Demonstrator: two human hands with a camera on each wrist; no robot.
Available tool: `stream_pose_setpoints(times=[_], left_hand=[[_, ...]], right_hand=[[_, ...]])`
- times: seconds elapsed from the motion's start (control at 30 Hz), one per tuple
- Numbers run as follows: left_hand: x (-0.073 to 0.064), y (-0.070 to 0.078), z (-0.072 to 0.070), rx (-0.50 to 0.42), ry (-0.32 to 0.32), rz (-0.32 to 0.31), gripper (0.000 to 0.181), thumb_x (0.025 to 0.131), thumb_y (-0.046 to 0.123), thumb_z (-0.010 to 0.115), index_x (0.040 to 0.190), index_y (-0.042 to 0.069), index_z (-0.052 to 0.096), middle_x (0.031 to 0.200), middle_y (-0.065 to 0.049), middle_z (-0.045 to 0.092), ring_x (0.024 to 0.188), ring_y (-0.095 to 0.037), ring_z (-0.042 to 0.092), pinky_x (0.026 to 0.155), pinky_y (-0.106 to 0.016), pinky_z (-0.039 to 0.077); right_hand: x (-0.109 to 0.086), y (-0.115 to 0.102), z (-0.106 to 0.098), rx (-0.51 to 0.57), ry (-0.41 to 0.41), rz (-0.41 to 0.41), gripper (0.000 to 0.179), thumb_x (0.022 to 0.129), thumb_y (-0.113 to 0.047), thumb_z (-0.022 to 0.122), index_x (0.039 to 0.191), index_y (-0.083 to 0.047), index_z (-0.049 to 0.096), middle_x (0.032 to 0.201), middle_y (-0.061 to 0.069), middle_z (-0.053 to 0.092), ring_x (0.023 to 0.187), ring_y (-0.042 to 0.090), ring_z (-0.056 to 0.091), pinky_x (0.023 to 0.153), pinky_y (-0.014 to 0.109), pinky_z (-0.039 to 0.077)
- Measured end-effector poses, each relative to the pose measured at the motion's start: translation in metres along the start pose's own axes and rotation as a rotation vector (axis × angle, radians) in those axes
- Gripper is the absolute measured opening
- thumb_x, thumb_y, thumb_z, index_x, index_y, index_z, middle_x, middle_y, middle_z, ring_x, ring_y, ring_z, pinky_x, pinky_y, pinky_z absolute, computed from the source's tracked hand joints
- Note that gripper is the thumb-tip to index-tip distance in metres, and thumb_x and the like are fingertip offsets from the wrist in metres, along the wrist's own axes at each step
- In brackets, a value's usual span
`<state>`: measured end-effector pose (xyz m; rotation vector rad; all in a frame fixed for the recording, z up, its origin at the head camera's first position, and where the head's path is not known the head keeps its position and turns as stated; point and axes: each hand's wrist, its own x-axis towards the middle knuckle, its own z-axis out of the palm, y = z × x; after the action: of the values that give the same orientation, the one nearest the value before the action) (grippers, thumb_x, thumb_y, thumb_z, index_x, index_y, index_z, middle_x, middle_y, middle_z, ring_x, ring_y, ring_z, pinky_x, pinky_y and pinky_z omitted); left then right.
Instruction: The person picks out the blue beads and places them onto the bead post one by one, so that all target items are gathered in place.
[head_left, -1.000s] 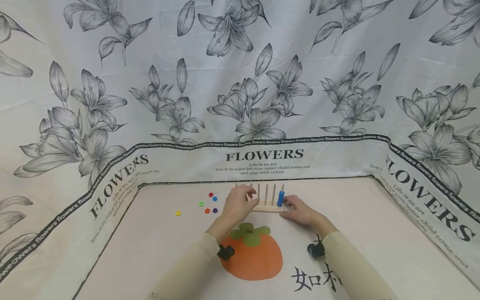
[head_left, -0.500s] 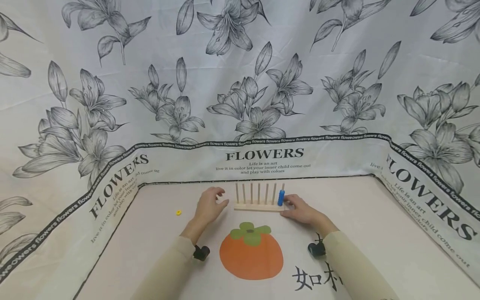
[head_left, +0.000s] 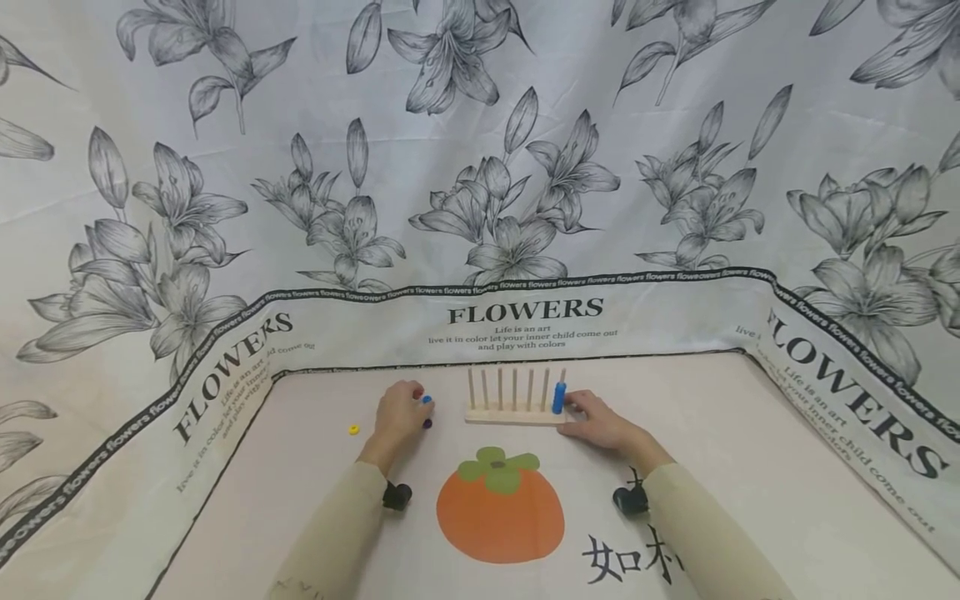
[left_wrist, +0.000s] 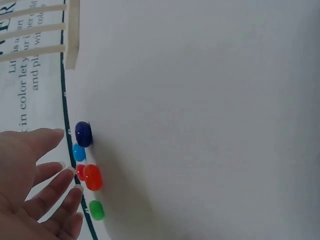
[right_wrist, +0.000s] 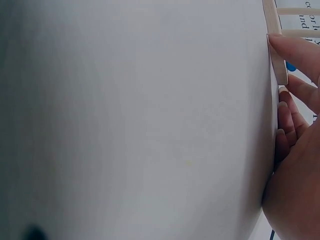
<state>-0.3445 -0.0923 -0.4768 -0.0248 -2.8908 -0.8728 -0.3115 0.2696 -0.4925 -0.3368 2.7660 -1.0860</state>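
My left hand (head_left: 399,417) is over the loose beads left of the rack, thumb and fingers apart with nothing between them. In the left wrist view, a dark purple bead (left_wrist: 84,134), a light blue bead (left_wrist: 79,152), an orange bead (left_wrist: 93,177), a red bead (left_wrist: 80,172) and a green bead (left_wrist: 97,210) lie near the fingertips. At the rack's right end, my right hand (head_left: 596,419) pinches the base of the wooden peg rack (head_left: 510,414), thumb in front. Blue beads (head_left: 559,398) are stacked on its rightmost peg; the other pegs are bare.
A yellow bead (head_left: 354,430) lies apart, left of my left hand. An orange persimmon print (head_left: 500,521) and black characters mark the cloth in front. Behind the rack rises a flower-patterned curtain (head_left: 525,329) with lettering.
My left hand has moved left, away from the rack's pegs, and now hovers by the loose beads. My right hand stays at the rack's right end.
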Motion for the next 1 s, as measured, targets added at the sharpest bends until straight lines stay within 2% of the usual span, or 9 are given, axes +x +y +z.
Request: stream_pose_setpoints(times=[0.27, 0.43, 0.63, 1.0], left_hand=[[0.004, -0.008, 0.005, -0.004, -0.006, -0.038, 0.031, 0.094, 0.019, 0.074, 0.121, 0.004, 0.07, 0.115, -0.012, 0.07, 0.104, -0.03, 0.065, 0.094, -0.045, 0.053], [0.006, -0.009, 0.008, 0.001, -0.008, -0.043, 0.03, 0.094, 0.02, 0.073, 0.12, 0.005, 0.07, 0.11, -0.01, 0.07, 0.099, -0.027, 0.064, 0.091, -0.042, 0.054], [0.008, -0.007, 0.009, 0.02, -0.013, -0.041, 0.02, 0.094, 0.019, 0.074, 0.109, 0.006, 0.073, 0.097, -0.006, 0.067, 0.09, -0.025, 0.059, 0.086, -0.041, 0.052], [0.01, 0.001, 0.009, 0.069, -0.032, -0.003, 0.012, 0.095, 0.017, 0.074, 0.101, 0.007, 0.072, 0.089, -0.004, 0.067, 0.089, -0.024, 0.058, 0.094, -0.042, 0.044]], right_hand=[[0.002, 0.001, 0.002, 0.004, -0.003, 0.012, 0.063, 0.095, -0.03, 0.069, 0.146, 0.0, 0.048, 0.151, 0.023, 0.042, 0.136, 0.043, 0.043, 0.112, 0.062, 0.035], [0.003, 0.003, 0.003, -0.001, -0.002, 0.013, 0.064, 0.095, -0.031, 0.069, 0.147, 0.0, 0.048, 0.151, 0.023, 0.042, 0.137, 0.043, 0.043, 0.113, 0.062, 0.035], [0.002, 0.003, 0.003, 0.003, -0.003, 0.012, 0.064, 0.095, -0.03, 0.069, 0.146, 0.0, 0.048, 0.151, 0.023, 0.042, 0.137, 0.043, 0.042, 0.112, 0.062, 0.035], [0.001, 0.003, 0.001, -0.005, -0.001, 0.014, 0.063, 0.095, -0.03, 0.069, 0.146, 0.0, 0.049, 0.149, 0.022, 0.044, 0.136, 0.042, 0.043, 0.112, 0.062, 0.036]])
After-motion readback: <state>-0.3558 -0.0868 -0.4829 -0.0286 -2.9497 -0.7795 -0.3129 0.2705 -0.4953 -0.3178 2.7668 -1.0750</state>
